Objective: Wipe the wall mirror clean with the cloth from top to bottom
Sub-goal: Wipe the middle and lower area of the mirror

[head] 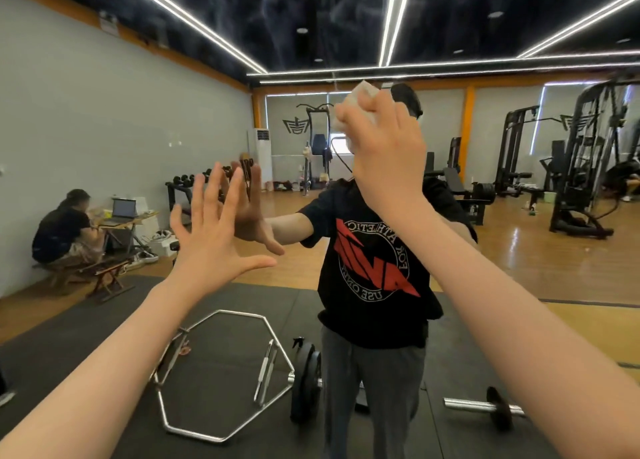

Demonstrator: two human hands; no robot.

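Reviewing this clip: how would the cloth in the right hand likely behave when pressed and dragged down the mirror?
The cloth looks soft and floppy: it is bunched into a wad in the right hand. It seems light, since the fingers alone hold it high. It would probably flatten and slide easily on the smooth mirror, which the left hand meets with straight fingers.

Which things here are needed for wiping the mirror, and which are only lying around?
For the job: large wall mirror; crumpled white cloth, gripped by right hand; left hand, fingers spread at the glass.

Lying about, seen reflected: silver hexagonal steel bar; black round weight plate; short chrome dumbbell.
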